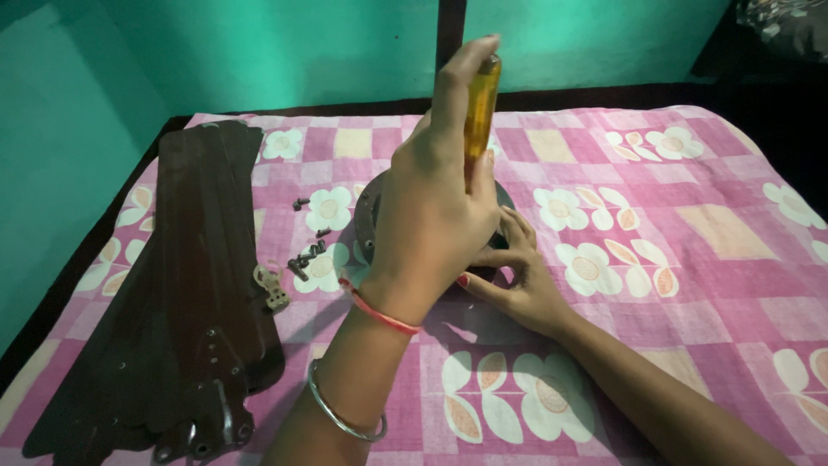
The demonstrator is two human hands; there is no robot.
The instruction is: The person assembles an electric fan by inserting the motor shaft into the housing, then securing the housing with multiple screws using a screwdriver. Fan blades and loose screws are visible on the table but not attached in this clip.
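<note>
My left hand (431, 216) is clamped around the amber handle of a screwdriver (481, 108), held upright over a dark round motor housing (369, 216) on the pink flowered bed sheet (690, 259). My right hand (522, 280) rests open against the housing's edge. Farther left lie loose screws (306, 259) and stacked brown fan blades (194, 285).
</note>
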